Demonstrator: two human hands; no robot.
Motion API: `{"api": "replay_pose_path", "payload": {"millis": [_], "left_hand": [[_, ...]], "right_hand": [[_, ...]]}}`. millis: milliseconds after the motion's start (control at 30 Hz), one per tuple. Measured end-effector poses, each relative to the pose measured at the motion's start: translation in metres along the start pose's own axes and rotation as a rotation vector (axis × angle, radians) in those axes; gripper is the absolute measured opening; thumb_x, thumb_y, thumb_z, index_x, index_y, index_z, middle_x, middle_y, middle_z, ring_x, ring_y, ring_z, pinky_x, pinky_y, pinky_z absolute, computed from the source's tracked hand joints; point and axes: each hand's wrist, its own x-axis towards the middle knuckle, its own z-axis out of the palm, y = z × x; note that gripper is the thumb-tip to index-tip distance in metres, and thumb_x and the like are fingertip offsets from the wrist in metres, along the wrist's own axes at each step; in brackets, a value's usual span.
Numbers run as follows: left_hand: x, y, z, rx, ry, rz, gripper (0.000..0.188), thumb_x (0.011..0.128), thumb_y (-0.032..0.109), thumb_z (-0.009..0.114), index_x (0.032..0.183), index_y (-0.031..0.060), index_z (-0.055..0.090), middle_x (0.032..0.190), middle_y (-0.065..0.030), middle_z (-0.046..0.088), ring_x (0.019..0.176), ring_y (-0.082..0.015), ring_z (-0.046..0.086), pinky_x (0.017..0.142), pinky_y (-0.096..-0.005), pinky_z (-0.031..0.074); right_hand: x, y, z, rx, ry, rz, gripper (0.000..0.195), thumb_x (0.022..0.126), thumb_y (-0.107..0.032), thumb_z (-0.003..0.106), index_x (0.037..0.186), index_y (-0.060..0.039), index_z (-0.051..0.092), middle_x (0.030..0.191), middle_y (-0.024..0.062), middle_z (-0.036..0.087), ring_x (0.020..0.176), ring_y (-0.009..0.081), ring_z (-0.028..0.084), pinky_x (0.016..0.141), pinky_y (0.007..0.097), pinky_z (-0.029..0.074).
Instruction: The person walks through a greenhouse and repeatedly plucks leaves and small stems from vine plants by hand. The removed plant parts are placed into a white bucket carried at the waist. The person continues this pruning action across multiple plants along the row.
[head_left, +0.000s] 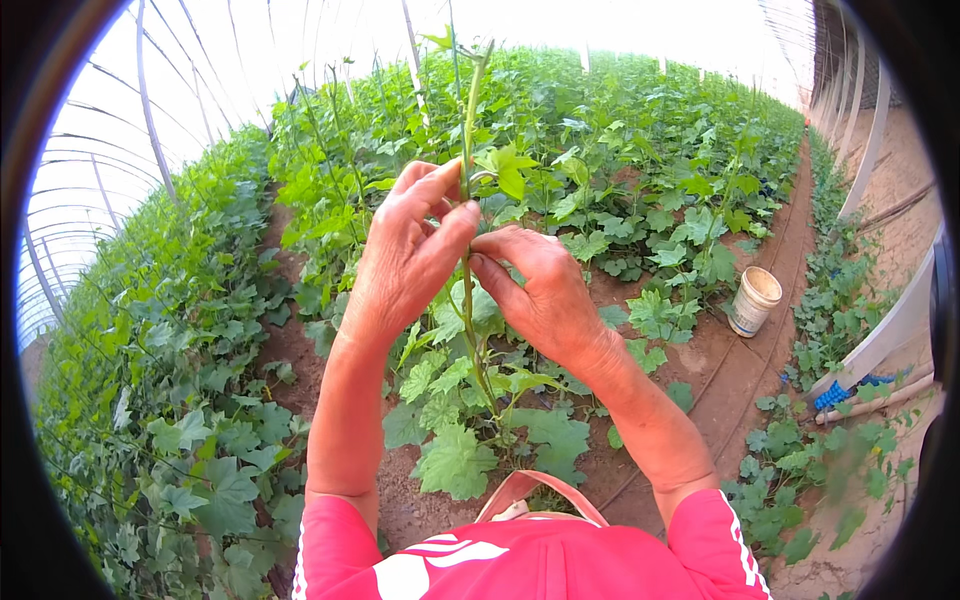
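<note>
My left hand (416, 244) pinches the green stem of a climbing vine (468, 300) between thumb and fingers. Just below it on the right, my right hand (536, 292) has its thumb and forefinger closed at the same stem; whether a small piece lies between those fingertips is hidden. A thin dark string (455, 67) runs upward beside the stem. Above my hands the stem top leans slightly right, with a young leaf (510, 169) at its side. Broad lobed leaves (456, 461) spread around the vine's base near my body.
Dense rows of leafy vines (210, 480) stand left and ahead. A white bucket (755, 301) sits on the soil path (739, 397) at right. Curved greenhouse supports (870, 150) line the right side, near blue netting (832, 395). A pinkish strap (536, 480) loops in front of my shirt.
</note>
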Motion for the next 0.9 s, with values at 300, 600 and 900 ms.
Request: {"api": "replay_pose_path", "payload": {"millis": [300,600,900], "left_hand": [[-0.009,0.001,-0.025,-0.295,-0.259,-0.082,0.042,0.093,0.006,0.048,0.135,0.0020,0.049,0.091,0.0007,0.042,0.077,-0.0079,0.046,0.066,-0.0223,0.042],[-0.011,0.000,-0.020,0.126,-0.013,0.155,0.035,0.090,0.004,0.055,0.125,-0.0025,0.054,0.101,-0.0088,0.056,0.089,-0.0177,0.056,0.075,-0.0278,0.046],[-0.130,-0.021,0.064,-0.494,-0.852,-0.205,0.030,0.086,0.018,0.061,0.106,-0.0039,0.064,0.080,-0.0129,0.065,0.075,-0.0221,0.063,0.070,-0.0322,0.049]], "right_hand": [[0.005,-0.014,0.003,0.654,-0.136,0.418,0.019,0.088,-0.018,0.066,0.092,0.0004,0.062,0.085,0.0046,0.066,0.080,0.0101,0.060,0.074,0.0289,0.049],[-0.005,-0.004,-0.003,0.424,-0.048,0.352,0.027,0.087,-0.020,0.066,0.101,0.0021,0.061,0.097,0.0122,0.065,0.090,0.0203,0.062,0.080,0.0336,0.049],[-0.243,0.035,-0.093,0.636,-0.131,1.125,0.022,0.092,-0.016,0.062,0.108,-0.0016,0.061,0.101,0.0017,0.064,0.096,0.0096,0.059,0.087,0.0289,0.048]]}}
